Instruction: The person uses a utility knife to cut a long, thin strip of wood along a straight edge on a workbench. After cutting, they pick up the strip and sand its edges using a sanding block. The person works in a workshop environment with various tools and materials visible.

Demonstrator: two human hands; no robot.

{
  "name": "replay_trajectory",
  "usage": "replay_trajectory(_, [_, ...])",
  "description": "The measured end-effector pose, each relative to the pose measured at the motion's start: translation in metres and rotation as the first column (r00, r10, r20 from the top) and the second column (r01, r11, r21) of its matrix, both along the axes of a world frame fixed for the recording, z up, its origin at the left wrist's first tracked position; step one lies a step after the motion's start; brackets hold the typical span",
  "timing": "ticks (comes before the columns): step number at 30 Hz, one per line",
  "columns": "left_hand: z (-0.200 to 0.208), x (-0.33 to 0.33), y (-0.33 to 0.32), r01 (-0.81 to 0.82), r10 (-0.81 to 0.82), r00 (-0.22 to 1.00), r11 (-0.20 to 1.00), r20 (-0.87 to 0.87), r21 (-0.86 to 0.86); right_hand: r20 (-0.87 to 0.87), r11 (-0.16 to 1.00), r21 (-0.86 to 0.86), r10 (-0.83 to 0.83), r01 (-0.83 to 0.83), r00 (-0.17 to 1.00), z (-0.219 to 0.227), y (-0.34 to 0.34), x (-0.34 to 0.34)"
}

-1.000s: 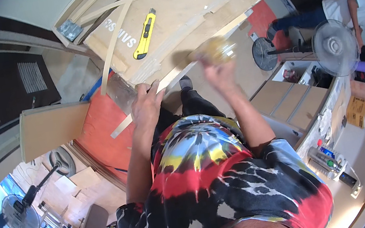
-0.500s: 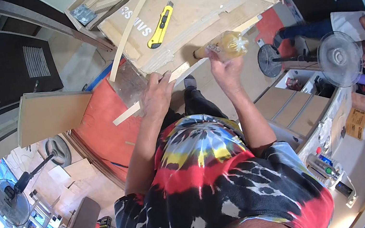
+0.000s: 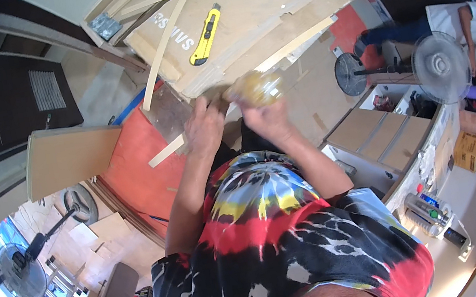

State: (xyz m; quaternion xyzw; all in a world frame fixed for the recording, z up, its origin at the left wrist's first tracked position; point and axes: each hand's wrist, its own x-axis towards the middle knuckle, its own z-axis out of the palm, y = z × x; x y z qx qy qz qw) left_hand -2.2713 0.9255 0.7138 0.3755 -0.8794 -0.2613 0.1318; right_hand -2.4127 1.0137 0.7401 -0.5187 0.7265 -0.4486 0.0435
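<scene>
My left hand (image 3: 204,129) is closed on a pale, narrow wooden strip (image 3: 167,151). The strip runs slantwise past the near edge of the work table, and its other part (image 3: 301,39) shows at the upper right. In my right hand (image 3: 266,119) is a clear plastic bottle (image 3: 264,88) with yellowish contents, tipped on its side with its narrow end towards my left hand. The bottle is smeared by motion, and its tip is hard to make out. Beyond, a yellow utility knife (image 3: 206,35) lies on the cardboard-covered table (image 3: 252,9).
Thin curved strips (image 3: 177,22) lie across the table, one hanging over its left edge. A board (image 3: 70,155) stands at the left above red floor covering (image 3: 138,159). On the right are a fan (image 3: 441,68), open drawers (image 3: 385,132) and another person (image 3: 451,22).
My right hand has brought the bottle leftwards and nearer, close to my left hand. My left hand stays on the strip. The other person's arm has moved.
</scene>
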Motion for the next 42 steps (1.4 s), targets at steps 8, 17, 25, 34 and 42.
replay_trajectory(8, [0.001,0.008,0.0,0.027,-0.029,0.999,0.998,-0.029,-0.058,0.106,0.939,-0.128,-0.305,0.318,0.946,0.017,0.021,-0.084])
replay_trajectory(17, [-0.001,0.007,-0.003,0.029,-0.029,1.0,0.999,0.0,-0.033,-0.143,0.966,-0.092,-0.252,0.241,0.957,0.014,0.022,-0.046])
replay_trajectory(25, [0.0,0.007,-0.001,0.012,-0.012,1.0,1.0,-0.002,-0.001,0.177,0.946,-0.106,-0.286,0.308,0.942,0.022,0.003,-0.096])
replay_trajectory(34, [0.002,0.009,-0.001,0.015,-0.016,1.0,1.0,-0.014,-0.009,0.186,0.956,-0.04,-0.28,0.292,0.942,0.018,0.003,-0.077])
replay_trajectory(42, [0.0,0.006,-0.001,0.016,-0.015,0.998,1.0,0.056,-0.015,-0.014,0.998,-0.043,-0.044,0.044,0.999,-0.006,0.003,-0.011])
